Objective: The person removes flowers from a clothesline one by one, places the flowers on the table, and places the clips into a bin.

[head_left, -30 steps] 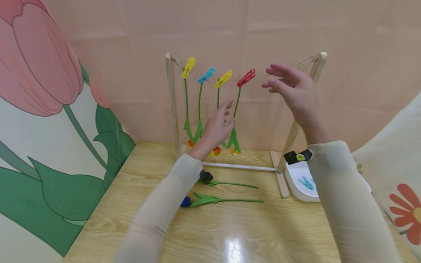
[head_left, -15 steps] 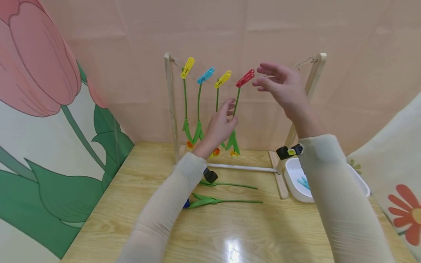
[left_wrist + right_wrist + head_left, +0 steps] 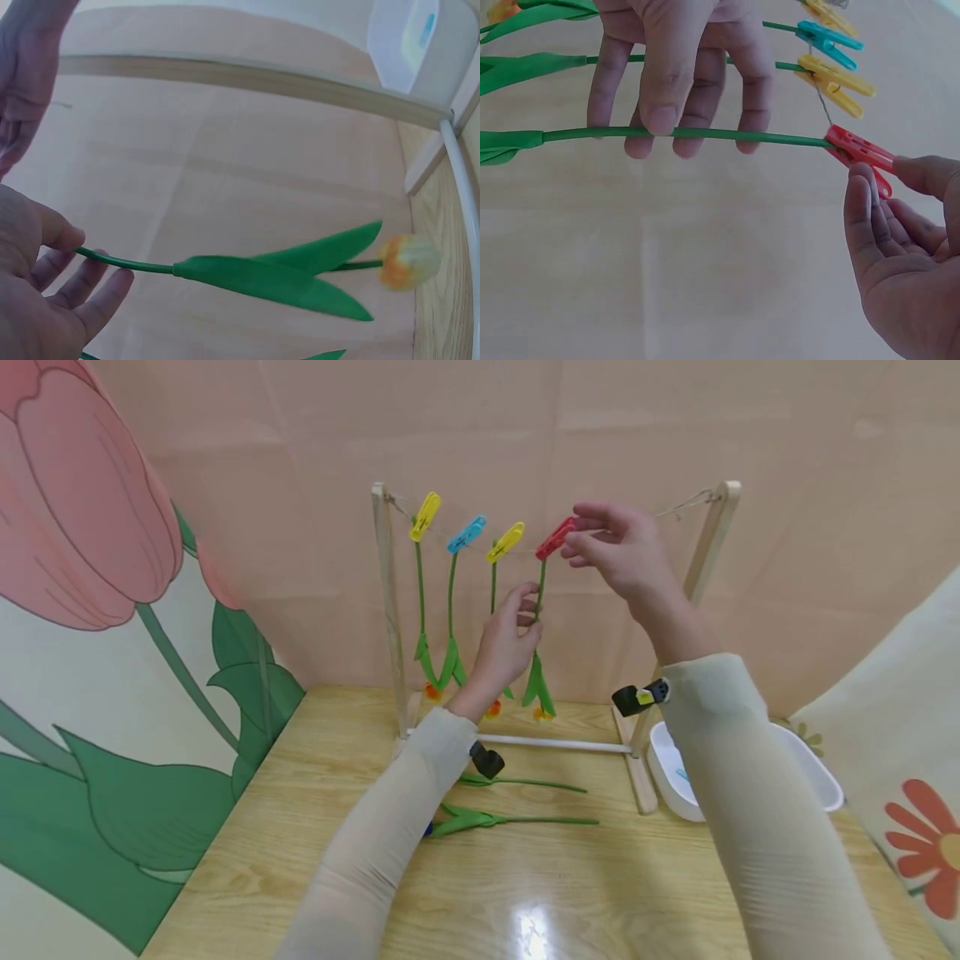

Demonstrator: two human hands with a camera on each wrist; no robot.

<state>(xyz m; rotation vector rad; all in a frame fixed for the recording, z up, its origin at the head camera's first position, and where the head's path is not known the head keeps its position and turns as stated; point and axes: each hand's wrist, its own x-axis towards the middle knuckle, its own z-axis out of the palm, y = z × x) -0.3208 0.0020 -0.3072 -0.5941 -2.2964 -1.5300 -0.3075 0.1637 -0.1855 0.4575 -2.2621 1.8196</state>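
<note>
Artificial tulips hang head down from a string, each stem clipped by a clothespin. My left hand (image 3: pixel 510 639) pinches the green stem of the rightmost tulip (image 3: pixel 277 277), whose bloom is white and orange, between thumb and fingers. At the top of that stem is a red clothespin (image 3: pixel 861 150). My right hand (image 3: pixel 907 247) has its thumb on one handle of it and fingers at the other. Farther left hang a yellow clothespin (image 3: pixel 505 542), a blue clothespin (image 3: pixel 467 534) and another yellow clothespin (image 3: pixel 425 517), each over its own tulip stem.
The string runs between two wooden posts (image 3: pixel 708 543), joined low down by a white rod (image 3: pixel 555 742). Two more tulips lie on the table before the stand, one a blue tulip (image 3: pixel 480 819). At right, partly behind my right sleeve, stands a white tray (image 3: pixel 813 777) with a light-blue clothespin showing.
My right hand has moved left along the string and reached the red clothespin. My left hand has shifted slightly right and now pinches the rightmost tulip's stem.
</note>
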